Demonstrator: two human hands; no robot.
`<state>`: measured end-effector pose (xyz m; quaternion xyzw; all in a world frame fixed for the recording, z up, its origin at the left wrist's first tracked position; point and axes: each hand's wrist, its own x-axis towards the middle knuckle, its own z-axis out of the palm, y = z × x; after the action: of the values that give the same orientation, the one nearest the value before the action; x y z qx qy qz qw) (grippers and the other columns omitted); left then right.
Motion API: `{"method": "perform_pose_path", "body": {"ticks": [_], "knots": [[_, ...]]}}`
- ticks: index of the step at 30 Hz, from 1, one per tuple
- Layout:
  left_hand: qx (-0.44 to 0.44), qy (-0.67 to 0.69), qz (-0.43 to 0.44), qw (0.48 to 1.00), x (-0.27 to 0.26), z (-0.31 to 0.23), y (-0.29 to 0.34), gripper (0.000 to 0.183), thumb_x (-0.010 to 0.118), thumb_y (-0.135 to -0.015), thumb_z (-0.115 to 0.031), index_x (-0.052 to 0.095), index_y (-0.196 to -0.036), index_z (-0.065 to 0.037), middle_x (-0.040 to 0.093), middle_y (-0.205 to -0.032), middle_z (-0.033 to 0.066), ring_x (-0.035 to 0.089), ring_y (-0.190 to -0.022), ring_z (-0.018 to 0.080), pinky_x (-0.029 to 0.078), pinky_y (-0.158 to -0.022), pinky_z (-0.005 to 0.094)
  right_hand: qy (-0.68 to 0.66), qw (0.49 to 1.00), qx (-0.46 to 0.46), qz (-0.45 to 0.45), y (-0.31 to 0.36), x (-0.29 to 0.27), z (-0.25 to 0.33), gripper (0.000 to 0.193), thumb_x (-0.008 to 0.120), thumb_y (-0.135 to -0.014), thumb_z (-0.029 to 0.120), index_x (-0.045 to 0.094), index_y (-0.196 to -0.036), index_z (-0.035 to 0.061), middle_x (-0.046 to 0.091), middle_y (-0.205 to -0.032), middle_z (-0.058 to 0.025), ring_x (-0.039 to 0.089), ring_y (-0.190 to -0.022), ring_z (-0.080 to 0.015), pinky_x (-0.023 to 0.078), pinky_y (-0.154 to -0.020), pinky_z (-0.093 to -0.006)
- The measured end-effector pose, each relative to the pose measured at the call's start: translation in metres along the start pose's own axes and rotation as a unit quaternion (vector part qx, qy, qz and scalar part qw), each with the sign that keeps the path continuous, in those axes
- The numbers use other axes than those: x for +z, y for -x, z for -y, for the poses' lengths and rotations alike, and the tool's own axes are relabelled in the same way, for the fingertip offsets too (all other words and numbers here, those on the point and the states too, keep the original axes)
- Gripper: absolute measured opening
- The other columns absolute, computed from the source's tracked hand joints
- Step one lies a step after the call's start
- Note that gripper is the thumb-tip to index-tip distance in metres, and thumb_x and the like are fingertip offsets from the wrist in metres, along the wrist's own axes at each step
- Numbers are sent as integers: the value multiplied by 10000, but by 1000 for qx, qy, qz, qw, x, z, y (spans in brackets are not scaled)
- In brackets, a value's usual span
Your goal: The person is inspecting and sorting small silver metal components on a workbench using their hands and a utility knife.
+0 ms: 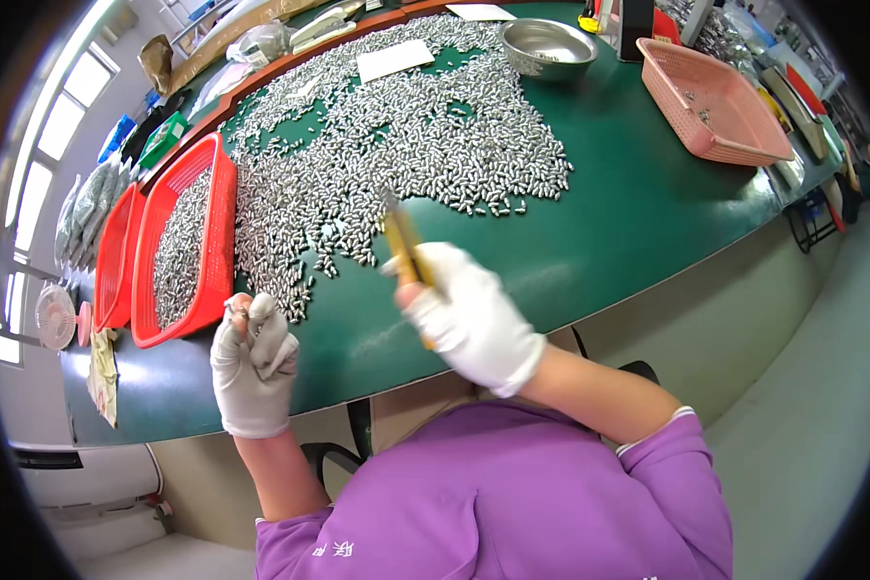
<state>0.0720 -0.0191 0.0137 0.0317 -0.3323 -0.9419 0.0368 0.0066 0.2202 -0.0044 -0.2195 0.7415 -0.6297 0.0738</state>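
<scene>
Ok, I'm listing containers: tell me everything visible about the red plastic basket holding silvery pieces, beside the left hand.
The bright red, oblong, plastic-looking basket has a raised rim. It stands open side up on the green tabletop, long sides running away from the person. Small silvery metallic pieces lie inside; more lie along its right side. A second red plastic basket sits close on its left. The white-gloved left hand is by its near end; contact is unclear.
</scene>
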Motion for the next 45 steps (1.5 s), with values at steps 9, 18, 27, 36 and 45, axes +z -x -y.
{"method": "perform_pose_path", "body": {"ticks": [9,18,27,36,45], "knots": [[-14,-112,19,993,6,12,-10,161,670,-879,-101,529,-951,-128,573,-902,40,284,-502,32,246,-466,194,279,835,90,-465,75,-209,-47,258,564,-987,254,641,-1098,35,619,-898,-20,561,-760,-122,469,-705,-270],[-32,-243,-5,969,43,7,-32,114,551,-921,-62,528,-1032,-76,581,-936,50,337,-534,32,291,-507,192,470,801,46,-368,40,-205,-20,430,538,-906,96,513,-1335,83,614,-1193,-196,605,-1053,-382,482,-899,-405],[-18,-267,29,963,37,10,-73,72,543,-925,-50,546,-989,-83,616,-879,32,344,-530,15,277,-482,179,638,703,48,-312,-25,-222,-63,414,668,-798,136,603,-1202,73,631,-1072,-121,619,-964,-319,513,-867,-422],[2,-269,10,963,14,16,-83,105,530,-961,-92,563,-1060,-76,637,-903,37,351,-519,18,273,-464,182,566,681,-142,-442,-23,-223,-50,50,718,-770,92,699,-804,61,662,-810,-114,632,-799,-310,508,-749,-419],[34,-237,59,969,8,14,-91,106,555,-919,-48,552,-1024,-60,644,-911,83,354,-529,26,295,-482,185,446,735,-131,-493,-26,-228,-69,228,652,-908,201,707,-1090,75,723,-887,-121,702,-804,-198,540,-753,-303]]}}
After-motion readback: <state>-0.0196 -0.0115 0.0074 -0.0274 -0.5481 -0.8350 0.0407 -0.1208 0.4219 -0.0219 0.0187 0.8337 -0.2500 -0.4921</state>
